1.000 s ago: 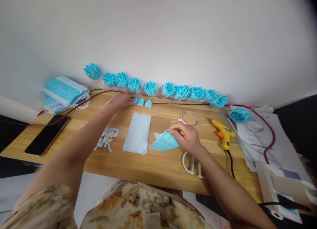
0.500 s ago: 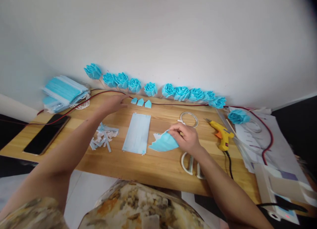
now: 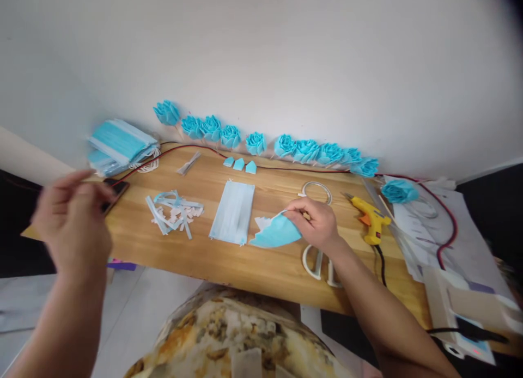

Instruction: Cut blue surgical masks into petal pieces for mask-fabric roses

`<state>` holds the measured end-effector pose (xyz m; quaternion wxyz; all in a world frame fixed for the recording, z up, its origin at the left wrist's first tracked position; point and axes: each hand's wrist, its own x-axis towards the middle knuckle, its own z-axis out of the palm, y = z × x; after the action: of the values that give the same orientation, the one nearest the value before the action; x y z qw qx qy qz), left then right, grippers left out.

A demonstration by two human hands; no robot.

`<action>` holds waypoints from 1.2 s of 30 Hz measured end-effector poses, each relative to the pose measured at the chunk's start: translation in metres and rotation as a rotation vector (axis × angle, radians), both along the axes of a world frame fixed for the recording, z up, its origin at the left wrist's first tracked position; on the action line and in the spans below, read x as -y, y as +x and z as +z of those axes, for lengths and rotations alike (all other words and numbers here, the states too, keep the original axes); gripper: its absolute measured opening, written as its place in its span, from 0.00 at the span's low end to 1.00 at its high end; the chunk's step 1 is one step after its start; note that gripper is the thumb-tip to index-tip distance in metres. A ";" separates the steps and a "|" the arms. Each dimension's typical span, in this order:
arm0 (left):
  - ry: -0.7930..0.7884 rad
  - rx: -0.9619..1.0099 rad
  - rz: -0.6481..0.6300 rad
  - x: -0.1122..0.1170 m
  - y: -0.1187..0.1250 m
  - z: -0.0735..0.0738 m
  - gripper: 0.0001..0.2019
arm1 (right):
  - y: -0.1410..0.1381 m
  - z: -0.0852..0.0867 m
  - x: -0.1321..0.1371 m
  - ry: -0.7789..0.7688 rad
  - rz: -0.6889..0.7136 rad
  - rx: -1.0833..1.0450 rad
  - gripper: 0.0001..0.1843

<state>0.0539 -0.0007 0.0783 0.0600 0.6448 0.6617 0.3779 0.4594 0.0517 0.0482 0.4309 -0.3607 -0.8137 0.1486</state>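
My left hand [image 3: 75, 220] is raised in the air at the left, smeared by motion. It partly covers a black phone [image 3: 118, 191], and whether it holds anything does not show. My right hand [image 3: 314, 223] pinches a cut piece of blue mask fabric [image 3: 277, 231] by its upper corner, above the table. The piece has a jagged left edge. A pale blue face mask [image 3: 232, 212] lies flat to the left of it. Three small pointed petals [image 3: 239, 164] stand in a row behind the mask. White-handled scissors [image 3: 312, 262] lie partly hidden under my right hand and forearm.
Blue fabric flowers [image 3: 256, 144] line the wall; another flower [image 3: 399, 191] lies right. A mask stack [image 3: 122, 144], cut scraps [image 3: 174, 212] and thin strips [image 3: 189, 164] are left. Right of my hand are a tape ring [image 3: 329, 193], yellow glue gun [image 3: 372, 220] and a red-black cable [image 3: 453, 225].
My left hand has swung from beside the petals at the back to the near left, uncovering the thin strips. My right hand still holds the fabric piece. The view has shifted slightly.
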 end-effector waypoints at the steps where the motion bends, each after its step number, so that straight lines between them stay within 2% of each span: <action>1: 0.130 0.187 0.071 0.000 0.020 0.000 0.21 | -0.001 0.001 0.000 -0.006 0.001 0.003 0.10; 2: 0.087 0.294 0.010 -0.002 0.041 0.000 0.17 | -0.002 0.002 -0.001 -0.006 0.007 0.006 0.10; 3: -0.003 0.350 -0.129 -0.006 0.063 0.001 0.16 | -0.004 0.003 -0.001 0.001 0.014 0.007 0.10; 5: -0.182 0.411 -0.490 -0.015 0.103 0.003 0.22 | -0.007 0.006 -0.003 0.022 0.027 0.014 0.11; 6: -0.225 0.414 -0.618 -0.021 0.121 0.004 0.25 | -0.009 0.007 -0.003 0.039 0.034 0.019 0.11; 8: -0.292 0.409 -0.753 -0.034 0.150 0.003 0.28 | -0.011 0.010 -0.006 0.083 0.053 0.030 0.11; 9: -0.314 0.401 -0.779 -0.040 0.161 0.001 0.30 | -0.011 0.012 -0.007 0.113 0.061 0.035 0.11; 12: -0.361 0.397 -0.734 -0.056 0.184 -0.008 0.33 | -0.010 0.015 -0.013 0.197 0.055 0.063 0.11; 17: -0.379 0.553 -0.708 -0.068 0.199 -0.023 0.12 | -0.003 0.024 -0.026 0.207 -0.092 0.101 0.10; 21: -0.405 0.690 -0.613 -0.073 0.200 -0.034 0.15 | 0.002 0.032 -0.038 0.223 -0.203 0.064 0.10; 25: -0.386 0.803 -0.562 -0.075 0.199 -0.042 0.14 | 0.007 0.035 -0.049 0.258 -0.215 0.002 0.08; 30: -0.438 0.886 -0.627 -0.073 0.202 -0.046 0.15 | 0.014 0.042 -0.059 0.308 -0.186 0.031 0.07; 36: -0.439 0.824 -0.652 -0.072 0.199 -0.047 0.15 | 0.013 0.049 -0.059 0.272 -0.180 0.115 0.11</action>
<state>0.2533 0.0712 0.0313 0.5595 0.5873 0.4134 0.4137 0.4721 0.1105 0.0970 0.4399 -0.3786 -0.8140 -0.0230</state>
